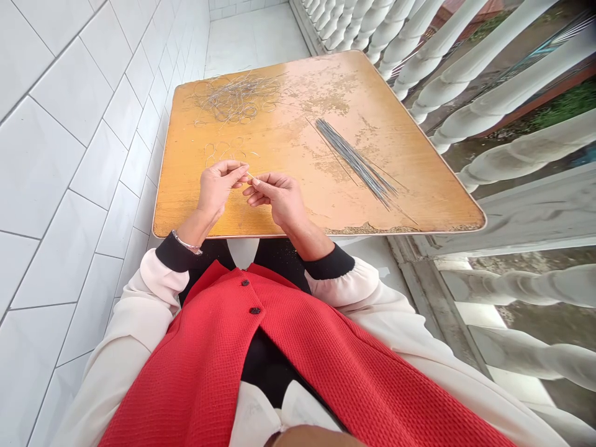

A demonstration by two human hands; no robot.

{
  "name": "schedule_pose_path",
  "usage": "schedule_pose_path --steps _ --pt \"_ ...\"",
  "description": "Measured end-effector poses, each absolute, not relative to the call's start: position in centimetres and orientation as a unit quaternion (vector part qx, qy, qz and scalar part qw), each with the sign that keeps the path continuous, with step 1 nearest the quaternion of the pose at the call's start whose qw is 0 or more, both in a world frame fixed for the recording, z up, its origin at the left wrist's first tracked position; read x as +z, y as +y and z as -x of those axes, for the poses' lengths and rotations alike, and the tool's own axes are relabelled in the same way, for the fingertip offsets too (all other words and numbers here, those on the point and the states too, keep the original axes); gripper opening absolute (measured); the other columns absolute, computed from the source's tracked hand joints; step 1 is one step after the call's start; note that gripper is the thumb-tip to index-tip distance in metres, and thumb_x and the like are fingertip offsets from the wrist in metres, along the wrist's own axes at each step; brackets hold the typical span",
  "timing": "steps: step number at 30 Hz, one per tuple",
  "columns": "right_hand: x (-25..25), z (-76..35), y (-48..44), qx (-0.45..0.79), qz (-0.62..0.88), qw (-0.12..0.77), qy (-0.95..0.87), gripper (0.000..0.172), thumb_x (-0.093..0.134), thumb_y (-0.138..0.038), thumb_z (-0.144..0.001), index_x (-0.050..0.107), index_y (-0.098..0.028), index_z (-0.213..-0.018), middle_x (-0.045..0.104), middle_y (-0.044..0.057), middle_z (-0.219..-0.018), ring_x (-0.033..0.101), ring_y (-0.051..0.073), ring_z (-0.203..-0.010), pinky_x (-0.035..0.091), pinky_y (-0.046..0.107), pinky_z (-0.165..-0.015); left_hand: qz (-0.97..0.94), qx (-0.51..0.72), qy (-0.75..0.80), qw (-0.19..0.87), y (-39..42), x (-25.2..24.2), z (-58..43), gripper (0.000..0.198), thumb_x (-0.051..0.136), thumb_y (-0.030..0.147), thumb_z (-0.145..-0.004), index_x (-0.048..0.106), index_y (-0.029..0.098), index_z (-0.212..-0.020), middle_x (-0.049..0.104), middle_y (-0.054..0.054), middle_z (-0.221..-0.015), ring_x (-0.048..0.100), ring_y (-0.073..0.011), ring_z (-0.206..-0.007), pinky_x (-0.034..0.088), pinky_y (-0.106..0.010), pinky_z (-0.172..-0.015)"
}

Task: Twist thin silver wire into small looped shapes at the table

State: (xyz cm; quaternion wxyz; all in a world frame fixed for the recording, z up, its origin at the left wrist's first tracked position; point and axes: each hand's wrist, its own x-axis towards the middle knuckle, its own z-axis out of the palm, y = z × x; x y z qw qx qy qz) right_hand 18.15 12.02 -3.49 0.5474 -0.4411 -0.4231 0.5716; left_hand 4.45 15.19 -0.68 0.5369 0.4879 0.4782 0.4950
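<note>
My left hand (215, 189) and my right hand (283, 198) meet over the near edge of a worn wooden table (405, 180). Between their fingertips runs a short bit of thin, light-coloured wire (251, 176), pinched from both sides. Most of the wire is hidden by the fingers. Just beyond my left hand lie several small bent wire loops (226, 149). A tangled heap of curled wire (237, 99) rests at the table's far left. Off to the right of my right hand is a bundle of straight grey wires (351, 158), with some strands splayed apart.
A white tiled wall (60, 186) rises close on the left. White balusters (503, 105) line the right side. Pale floor (256, 37) shows past the far table edge. Peeling patches (326, 102) mark the tabletop.
</note>
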Motion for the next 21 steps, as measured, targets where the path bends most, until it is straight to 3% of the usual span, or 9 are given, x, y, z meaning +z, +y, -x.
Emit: schedule_pose_path --steps 5,10,16,21 --pt "-3.5 -18.4 12.0 0.58 0.458 0.531 -0.415 0.025 0.08 -0.04 -0.075 0.07 -0.018 -0.073 0.073 0.002 -0.072 0.061 0.008 -0.054 0.053 0.021 -0.056 -0.495 0.467 0.472 0.56 15.1 -0.9 -4.3 0.009 0.071 0.015 -0.086 0.068 0.016 -0.077 0.069 0.003 -0.067 0.062 -0.0041 -0.063 0.048 -0.018 -0.065" --pt "-3.8 -18.4 11.8 0.596 0.442 0.527 -0.415 0.028 0.083 -0.041 -0.072 0.069 -0.017 -0.071 0.069 0.0 -0.064 0.059 0.007 -0.05 0.05 0.019 -0.05 -0.513 0.459 0.446 0.572 14.6 -1.4 -4.2 0.014 0.071 0.013 -0.084 0.07 0.016 -0.07 0.068 0.003 -0.067 0.058 -0.0044 -0.061 0.048 -0.021 -0.065" --pt "-4.3 -17.9 11.7 0.589 0.438 0.543 -0.409 0.051 0.089 -0.041 -0.062 0.061 -0.019 -0.098 0.072 -0.005 -0.062 0.063 0.01 -0.049 0.051 0.022 -0.05 -0.515 0.439 0.427 0.599 14.5 -1.9 -4.2 0.019 0.068 0.009 -0.084 0.069 0.017 -0.067 0.059 0.005 -0.056 0.051 -0.0046 -0.052 0.043 -0.023 -0.059" --pt "-5.2 -17.7 11.8 0.517 0.492 0.529 -0.458 0.053 0.081 -0.039 -0.069 0.06 -0.014 -0.11 0.069 -0.005 -0.057 0.061 0.01 -0.045 0.049 0.024 -0.049 -0.478 0.416 0.435 0.64 14.6 -2.3 -4.1 0.019 0.071 0.008 -0.082 0.07 0.015 -0.065 0.061 0.004 -0.056 0.053 -0.0042 -0.053 0.041 -0.023 -0.062"
